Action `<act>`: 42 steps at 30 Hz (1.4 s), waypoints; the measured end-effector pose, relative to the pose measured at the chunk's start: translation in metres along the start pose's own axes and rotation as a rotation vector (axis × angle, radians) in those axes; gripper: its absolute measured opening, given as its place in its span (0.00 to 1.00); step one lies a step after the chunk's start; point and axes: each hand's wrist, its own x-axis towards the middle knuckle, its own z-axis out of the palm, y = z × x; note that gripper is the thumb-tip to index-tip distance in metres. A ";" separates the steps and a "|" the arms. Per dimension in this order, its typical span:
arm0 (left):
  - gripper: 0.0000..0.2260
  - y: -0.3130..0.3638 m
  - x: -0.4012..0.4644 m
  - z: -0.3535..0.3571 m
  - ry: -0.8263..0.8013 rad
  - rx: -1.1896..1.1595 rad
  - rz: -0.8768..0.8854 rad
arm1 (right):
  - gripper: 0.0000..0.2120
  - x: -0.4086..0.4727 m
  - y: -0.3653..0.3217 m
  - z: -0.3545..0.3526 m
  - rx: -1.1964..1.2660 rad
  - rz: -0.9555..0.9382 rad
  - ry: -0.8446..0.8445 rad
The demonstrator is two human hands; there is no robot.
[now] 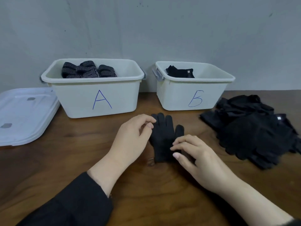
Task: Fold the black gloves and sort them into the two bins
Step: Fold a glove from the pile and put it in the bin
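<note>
one plain black glove (164, 136) lies flat on the tabletop (68, 157), fingers pointing to the bins, between both hands. left hand (132, 141) sits at its left edge w/ fingers loosely curled, tips touching near the glove's finger end; whether it pinches cloth, can't tell. right hand (195, 154) rests fingertips on the palm/cuff part, fingers nearly straight, pressing, not gripping.

risks, as i judge them:
- soft knit: a fold made w/ only light press may spring open on the way to a bin.
- bin a (96, 88) holds dotted gloves, bin б (193, 87) plain ones; this plain glove prob belongs in б, so a wrong drop is easy w/ bins side by side.
- unsorted pile (254, 131) sits near the right wrist; a sleeve or arm sweep could drag it.
</note>
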 end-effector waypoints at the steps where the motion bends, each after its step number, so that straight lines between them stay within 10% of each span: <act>1: 0.08 0.000 -0.003 0.001 -0.104 0.054 0.028 | 0.14 0.002 -0.001 0.001 -0.009 -0.001 -0.021; 8: 0.15 -0.005 -0.008 -0.003 -0.434 0.361 0.172 | 0.11 0.004 -0.001 0.009 0.206 0.063 0.065; 22: 0.25 0.039 -0.012 0.060 -0.163 0.145 0.240 | 0.10 -0.016 0.063 -0.071 0.011 0.317 0.521; 35: 0.23 0.029 -0.007 0.048 -0.100 0.099 0.211 | 0.18 -0.003 0.164 -0.153 -0.545 0.832 -0.083; 42: 0.19 0.024 -0.005 0.038 -0.040 0.042 0.129 | 0.25 0.004 0.172 -0.152 -0.335 0.835 0.079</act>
